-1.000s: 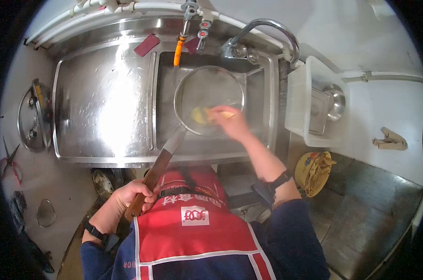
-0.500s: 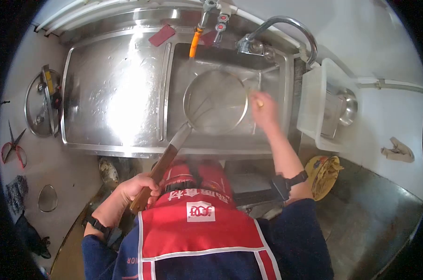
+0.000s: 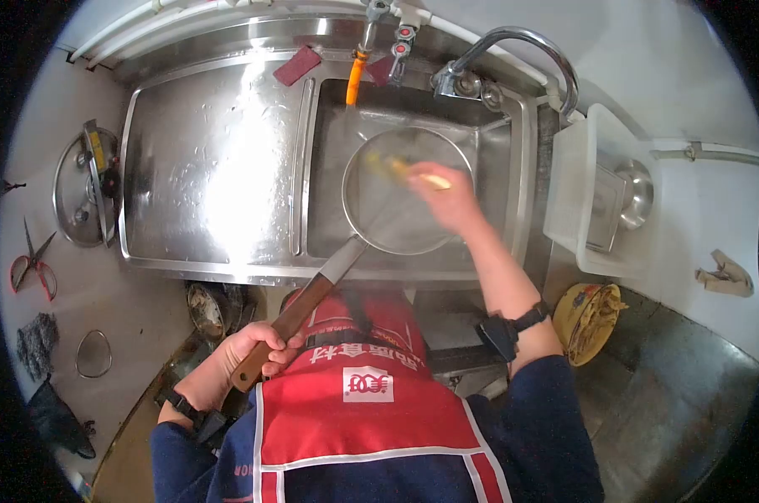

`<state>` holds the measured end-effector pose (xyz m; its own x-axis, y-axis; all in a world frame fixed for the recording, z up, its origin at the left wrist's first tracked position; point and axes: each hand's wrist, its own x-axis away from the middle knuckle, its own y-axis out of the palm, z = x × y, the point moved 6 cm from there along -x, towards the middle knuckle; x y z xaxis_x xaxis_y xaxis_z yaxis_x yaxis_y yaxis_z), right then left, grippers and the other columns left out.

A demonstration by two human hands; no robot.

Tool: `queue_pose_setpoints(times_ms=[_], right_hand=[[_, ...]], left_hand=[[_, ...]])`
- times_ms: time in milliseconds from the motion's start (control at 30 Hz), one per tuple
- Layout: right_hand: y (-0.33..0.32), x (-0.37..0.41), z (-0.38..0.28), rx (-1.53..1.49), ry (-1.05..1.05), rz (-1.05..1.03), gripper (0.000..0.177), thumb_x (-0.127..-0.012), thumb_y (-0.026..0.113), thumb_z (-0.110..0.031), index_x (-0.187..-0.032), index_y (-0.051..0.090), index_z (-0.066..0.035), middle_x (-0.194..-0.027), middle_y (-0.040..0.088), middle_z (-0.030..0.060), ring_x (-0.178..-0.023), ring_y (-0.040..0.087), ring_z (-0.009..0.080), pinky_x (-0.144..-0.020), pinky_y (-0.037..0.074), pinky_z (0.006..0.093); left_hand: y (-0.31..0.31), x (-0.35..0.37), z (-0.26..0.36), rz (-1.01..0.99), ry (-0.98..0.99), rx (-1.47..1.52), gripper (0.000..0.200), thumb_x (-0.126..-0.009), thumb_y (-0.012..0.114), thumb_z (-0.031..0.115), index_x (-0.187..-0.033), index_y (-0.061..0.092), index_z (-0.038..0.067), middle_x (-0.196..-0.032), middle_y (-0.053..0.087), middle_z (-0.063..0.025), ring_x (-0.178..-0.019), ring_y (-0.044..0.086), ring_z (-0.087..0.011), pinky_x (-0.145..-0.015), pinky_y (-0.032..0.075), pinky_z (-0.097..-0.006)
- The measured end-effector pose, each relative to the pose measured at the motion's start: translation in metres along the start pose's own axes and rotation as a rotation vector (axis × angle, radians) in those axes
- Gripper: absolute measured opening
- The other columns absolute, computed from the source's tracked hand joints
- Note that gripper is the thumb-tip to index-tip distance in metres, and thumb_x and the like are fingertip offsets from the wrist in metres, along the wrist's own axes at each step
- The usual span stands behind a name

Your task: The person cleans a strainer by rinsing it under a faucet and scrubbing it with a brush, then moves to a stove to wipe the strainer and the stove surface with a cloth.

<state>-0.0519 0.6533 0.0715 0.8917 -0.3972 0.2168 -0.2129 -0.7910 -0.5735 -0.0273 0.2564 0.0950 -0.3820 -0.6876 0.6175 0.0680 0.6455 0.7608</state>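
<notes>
A round mesh strainer (image 3: pixel 409 201) with a metal rim hangs over the sink basin (image 3: pixel 329 210). My left hand (image 3: pixel 266 348) is wrapped round the end of its wooden handle (image 3: pixel 305 305), low in front of the red apron. Above the mesh, my right hand (image 3: pixel 446 197) grips a yellowish brush (image 3: pixel 435 181). The far end of the brush is smeared by motion over the upper left part of the mesh. Behind the strainer, an orange hose nozzle (image 3: pixel 356 80) points down into the basin.
A curved faucet (image 3: pixel 534 46) stands behind the basin. Right of the sink is a white plastic bin (image 3: pixel 564 197) with metal containers inside; a yellow bucket (image 3: pixel 580 335) sits lower. A dark red pad (image 3: pixel 297 65) lies on the back edge. Scissors (image 3: pixel 34 260) hang at left.
My right hand has moved left with the brush, from beside the strainer's right rim to above the mesh. My left hand still holds the handle. The whole view has shifted slightly.
</notes>
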Motion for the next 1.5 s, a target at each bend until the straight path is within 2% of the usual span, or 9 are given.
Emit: queue_pose_setpoints(times_ms=[267,467,533,667,967,1067,1167,1367,1500], right_hand=[[-0.015,-0.018,-0.003,0.251,-0.136,0.174,0.021,-0.089,0.068,-0.020,-0.106,0.071,-0.008,-0.099,0.072,0.0137,-0.090,0.069,0.0249,-0.080,0.052,0.0352],[0.024,-0.016,0.015,-0.118,0.083,-0.138,0.020,-0.088,0.067,-0.016,-0.105,0.071,-0.006,-0.102,0.070,0.0168,-0.094,0.067,0.0375,-0.080,0.054,0.0404],[-0.012,-0.013,-0.006,0.118,-0.100,0.307,0.020,-0.088,0.067,-0.016,-0.105,0.071,-0.006,-0.099,0.071,0.0162,-0.092,0.067,0.0382,-0.081,0.054,0.0413],[0.018,-0.001,-0.006,0.038,-0.192,0.379,0.022,-0.087,0.067,-0.016,-0.106,0.071,-0.006,-0.098,0.070,0.0171,-0.092,0.066,0.0402,-0.082,0.054,0.0421],[0.015,0.004,0.012,-0.055,0.042,-0.707,0.025,-0.090,0.070,-0.021,-0.112,0.073,-0.011,-0.094,0.073,0.0024,-0.082,0.061,0.0072,-0.075,0.051,0.0277],[-0.009,-0.017,0.011,-0.179,0.122,-0.098,0.026,-0.090,0.070,-0.014,-0.115,0.071,-0.007,-0.095,0.072,0.0025,-0.084,0.062,0.0085,-0.077,0.051,0.0272],[0.027,0.002,0.015,-0.180,-0.016,-0.046,0.026,-0.090,0.070,-0.016,-0.115,0.070,-0.007,-0.095,0.072,0.0037,-0.083,0.063,0.0096,-0.076,0.052,0.0281],[0.011,0.008,-0.012,0.015,0.126,-0.664,0.022,-0.088,0.071,-0.019,-0.106,0.073,-0.007,-0.094,0.073,0.0088,-0.082,0.066,0.0149,-0.077,0.052,0.0302],[0.021,-0.004,-0.002,0.039,-0.171,0.063,0.024,-0.088,0.071,-0.024,-0.105,0.074,-0.008,-0.096,0.073,0.0141,-0.085,0.070,0.0242,-0.077,0.054,0.0349]], left_hand=[[-0.007,-0.002,-0.010,-0.039,-0.015,0.155,0.025,-0.074,0.058,0.009,-0.096,0.051,0.001,-0.062,0.048,-0.0061,-0.046,0.046,-0.0125,-0.037,0.043,-0.0254],[0.004,0.000,-0.010,-0.050,-0.001,0.146,0.023,-0.075,0.058,0.011,-0.094,0.050,0.002,-0.062,0.049,-0.0071,-0.045,0.047,-0.0128,-0.038,0.043,-0.0255],[-0.004,0.000,-0.015,-0.047,-0.044,0.115,0.023,-0.075,0.059,0.011,-0.093,0.049,0.002,-0.062,0.049,-0.0070,-0.045,0.047,-0.0129,-0.038,0.043,-0.0268],[-0.003,-0.002,-0.013,-0.034,-0.026,0.158,0.024,-0.074,0.060,0.011,-0.092,0.048,0.002,-0.061,0.049,-0.0065,-0.045,0.047,-0.0133,-0.038,0.043,-0.0273],[-0.011,-0.001,-0.014,-0.113,-0.079,0.118,0.023,-0.077,0.059,0.012,-0.092,0.045,0.004,-0.063,0.046,-0.0051,-0.047,0.048,-0.0145,-0.041,0.043,-0.0261],[-0.013,0.000,-0.015,-0.079,-0.058,0.076,0.024,-0.077,0.060,0.012,-0.094,0.046,0.003,-0.065,0.047,-0.0050,-0.049,0.047,-0.0128,-0.042,0.043,-0.0259],[-0.013,0.000,-0.013,-0.070,-0.048,0.042,0.026,-0.077,0.060,0.012,-0.098,0.047,0.002,-0.066,0.047,-0.0049,-0.051,0.046,-0.0115,-0.042,0.044,-0.0255],[-0.019,0.000,-0.010,-0.051,-0.031,0.025,0.025,-0.077,0.060,0.013,-0.096,0.047,0.003,-0.065,0.047,-0.0048,-0.047,0.047,-0.0138,-0.042,0.043,-0.0267],[-0.010,0.001,-0.007,-0.064,-0.051,0.023,0.022,-0.078,0.060,0.014,-0.094,0.047,0.005,-0.064,0.047,-0.0043,-0.045,0.047,-0.0148,-0.042,0.042,-0.0267]])
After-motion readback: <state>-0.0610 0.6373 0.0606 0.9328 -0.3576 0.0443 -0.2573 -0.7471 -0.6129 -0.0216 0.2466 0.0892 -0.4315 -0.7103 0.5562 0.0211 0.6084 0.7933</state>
